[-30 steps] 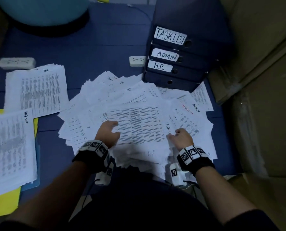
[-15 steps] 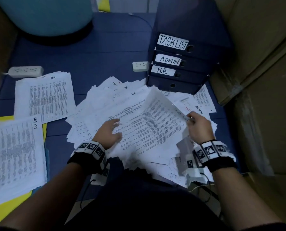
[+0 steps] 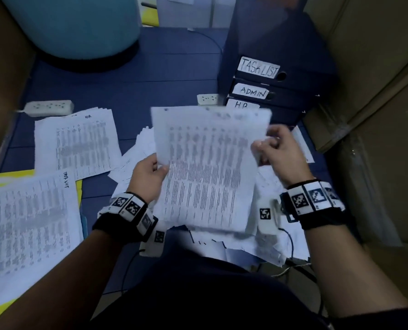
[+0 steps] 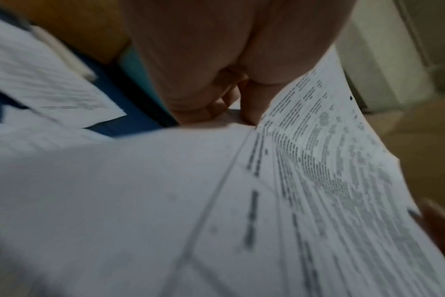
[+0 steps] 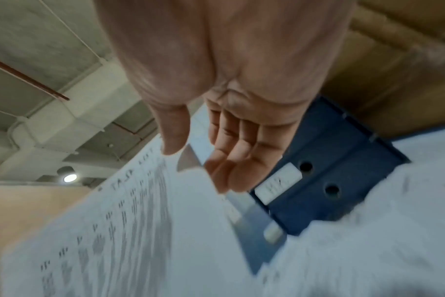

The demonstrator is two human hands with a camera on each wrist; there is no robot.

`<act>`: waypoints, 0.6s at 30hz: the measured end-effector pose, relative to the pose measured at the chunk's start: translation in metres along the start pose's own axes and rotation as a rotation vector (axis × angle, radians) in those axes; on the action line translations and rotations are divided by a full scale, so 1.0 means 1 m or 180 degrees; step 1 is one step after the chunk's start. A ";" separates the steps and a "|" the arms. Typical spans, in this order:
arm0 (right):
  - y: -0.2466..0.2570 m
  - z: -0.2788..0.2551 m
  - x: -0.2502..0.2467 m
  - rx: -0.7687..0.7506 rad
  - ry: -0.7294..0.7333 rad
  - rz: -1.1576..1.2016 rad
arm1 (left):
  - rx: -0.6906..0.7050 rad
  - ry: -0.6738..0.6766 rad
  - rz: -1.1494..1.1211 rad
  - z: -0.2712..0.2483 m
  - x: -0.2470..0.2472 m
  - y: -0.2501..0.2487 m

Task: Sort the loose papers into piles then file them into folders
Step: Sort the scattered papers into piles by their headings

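Note:
A bundle of printed sheets [image 3: 210, 175] is lifted upright over the loose paper heap [image 3: 136, 160]. My left hand [image 3: 154, 172] grips its left edge, thumb on the printed face; up close the fingers [image 4: 231, 108] curl behind the sheets [image 4: 318, 170]. My right hand [image 3: 269, 145] holds the right edge loosely, with a corner of the sheets [image 5: 114, 231] between thumb and fingers [image 5: 224, 170]. Sorted piles lie to the left, marked HR [image 3: 79, 144] and TASK LIST [image 3: 27, 222]. Dark blue binders labelled TASK LIST [image 3: 257, 67], ADMIN [image 3: 251, 91] and HR [image 3: 242, 105] are stacked behind.
Two white power strips [image 3: 48, 107] [image 3: 207, 99] lie on the blue mat [image 3: 150, 86]. A teal round object [image 3: 74, 25] stands at the back left, and cardboard boxes [image 3: 376, 91] wall the right side. A yellow folder [image 3: 12, 175] sits under the left pile. Cables [image 3: 291, 244] trail near my knees.
Both hands lifted the bundle off the heap, swinging it from flat to upright. The right hand rose and moved away from me with the right edge.

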State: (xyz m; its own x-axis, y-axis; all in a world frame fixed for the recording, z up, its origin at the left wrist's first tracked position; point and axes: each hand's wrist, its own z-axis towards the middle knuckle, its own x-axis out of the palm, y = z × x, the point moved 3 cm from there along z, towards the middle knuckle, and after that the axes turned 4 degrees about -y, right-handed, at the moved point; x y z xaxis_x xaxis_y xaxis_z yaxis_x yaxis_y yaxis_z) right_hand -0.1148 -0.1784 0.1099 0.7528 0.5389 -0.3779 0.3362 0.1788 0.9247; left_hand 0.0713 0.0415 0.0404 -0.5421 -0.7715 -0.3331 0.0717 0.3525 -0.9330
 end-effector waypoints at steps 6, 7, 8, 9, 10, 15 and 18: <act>-0.028 -0.043 0.109 0.0533 0.1378 -0.0286 | -0.0636 -0.0774 -0.0155 -0.013 -0.065 0.049; -0.031 -0.048 0.128 0.0594 0.1447 -0.0291 | -0.0738 -0.0883 -0.0183 -0.019 -0.078 0.058; -0.033 -0.053 0.148 0.0663 0.1509 -0.0289 | -0.0827 -0.1008 -0.0121 -0.025 -0.093 0.068; -0.034 -0.057 0.169 0.0717 0.1581 -0.0268 | -0.0892 -0.1111 -0.0021 -0.031 -0.107 0.078; -0.033 -0.061 0.189 0.0712 0.1668 -0.0285 | -0.0938 -0.1234 0.0077 -0.038 -0.123 0.088; -0.016 -0.088 0.294 0.0490 0.2167 -0.0443 | -0.1425 -0.1904 0.0144 -0.076 -0.204 0.129; -0.010 -0.105 0.355 0.0444 0.2378 -0.0673 | -0.1480 -0.2144 0.0103 -0.100 -0.245 0.149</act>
State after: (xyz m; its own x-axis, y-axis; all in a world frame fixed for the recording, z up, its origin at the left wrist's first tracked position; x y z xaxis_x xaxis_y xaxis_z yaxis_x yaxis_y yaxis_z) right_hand 0.0893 0.0975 -0.0285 0.1020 0.9242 -0.3680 0.5349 0.2610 0.8036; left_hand 0.1309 0.3359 -0.0030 0.0840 -0.8577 -0.5072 -0.3562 0.4495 -0.8192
